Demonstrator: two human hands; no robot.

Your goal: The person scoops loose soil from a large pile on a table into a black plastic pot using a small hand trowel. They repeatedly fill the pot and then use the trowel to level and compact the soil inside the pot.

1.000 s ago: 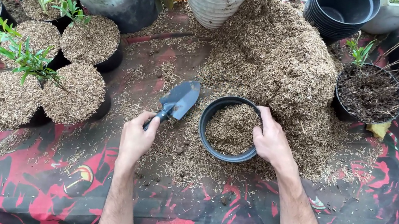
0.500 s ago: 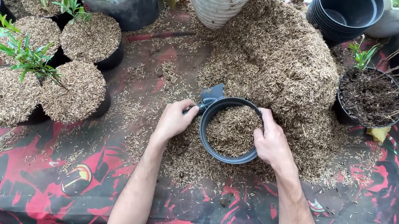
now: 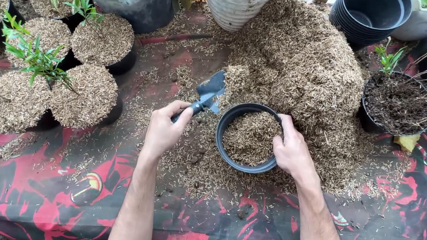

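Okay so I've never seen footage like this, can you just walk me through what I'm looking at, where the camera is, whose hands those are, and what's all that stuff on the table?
The camera sits on a person's head and looks down, so the two bare arms reaching in from the bottom are that person's own. The left hand grips the handle of a small dark trowel, its blade resting at the foot of a big heap of dry husk-like potting mix. The right hand holds the rim of a black pot that is partly filled with the same mix. All this sits on a red and black patterned cloth. To the left stand filled pots with small green plants; at the top right is a stack of empty black pots.
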